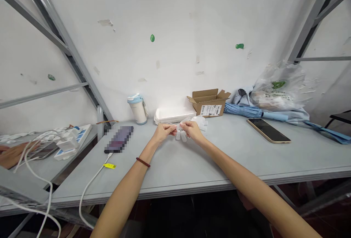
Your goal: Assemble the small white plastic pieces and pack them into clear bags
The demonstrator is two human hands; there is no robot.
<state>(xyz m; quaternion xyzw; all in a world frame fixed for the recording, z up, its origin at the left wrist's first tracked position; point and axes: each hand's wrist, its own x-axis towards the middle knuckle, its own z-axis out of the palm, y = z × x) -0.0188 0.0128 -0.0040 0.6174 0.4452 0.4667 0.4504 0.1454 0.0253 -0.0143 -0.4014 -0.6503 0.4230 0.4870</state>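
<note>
Close together above the middle of the desk, both hands have their fingertips pinched. Small white rounded tags (pixel 183 136) show just below the gap between them. My left hand (pixel 164 132), with a dark red beaded bracelet on its wrist, is closed on something too small to make out. The fingers of my right hand (pixel 194 131) are closed at the upper ends of the white tags. More white and clear pieces (pixel 202 122) lie right behind the right hand. A stack of white trays (pixel 175 114) rests against the wall beyond.
An open cardboard box (pixel 210 103) and a white and blue cup (pixel 138 110) stand at the back. One phone (pixel 120 140) is on a cable at left; another phone (pixel 268 131) lies right, near a blue umbrella (pixel 244 110) and plastic bag (pixel 279 88). Another person's hand (pixel 16 153) is far left.
</note>
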